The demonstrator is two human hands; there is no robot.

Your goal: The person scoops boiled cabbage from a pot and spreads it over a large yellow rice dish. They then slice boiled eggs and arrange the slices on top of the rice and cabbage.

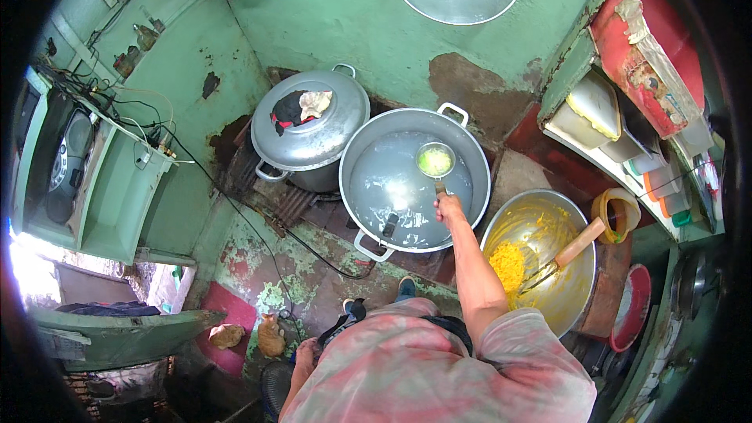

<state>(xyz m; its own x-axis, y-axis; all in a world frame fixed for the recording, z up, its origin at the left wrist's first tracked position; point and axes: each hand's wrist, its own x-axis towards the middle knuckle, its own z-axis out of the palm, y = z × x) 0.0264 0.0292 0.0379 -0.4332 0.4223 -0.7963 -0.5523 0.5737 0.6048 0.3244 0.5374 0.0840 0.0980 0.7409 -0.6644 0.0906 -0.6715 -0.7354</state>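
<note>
My right hand (449, 210) is closed around the handle of a round ladle (435, 161). Pale yellow-green contents show in the ladle's bowl. It is held over a wide metal pot (352, 141) of clear-looking liquid, inside the rim. My left hand (306, 352) is low by my left side, away from the pots; its fingers cannot be made out. To the right of my right forearm is a big metal bowl (576, 282) with a yellow crumbly mass (507, 265) and yellow smears. A wooden-handled metal tool (580, 243) leans in it.
A lidded pot (309, 129) with dark and white cloths on top stands left of the open pot. A yellow tub (615, 215) and a red basin (630, 309) are at right. Two orange cats (271, 335) lie on the floor at lower left. A black cable (235, 207) hangs down from the left wall.
</note>
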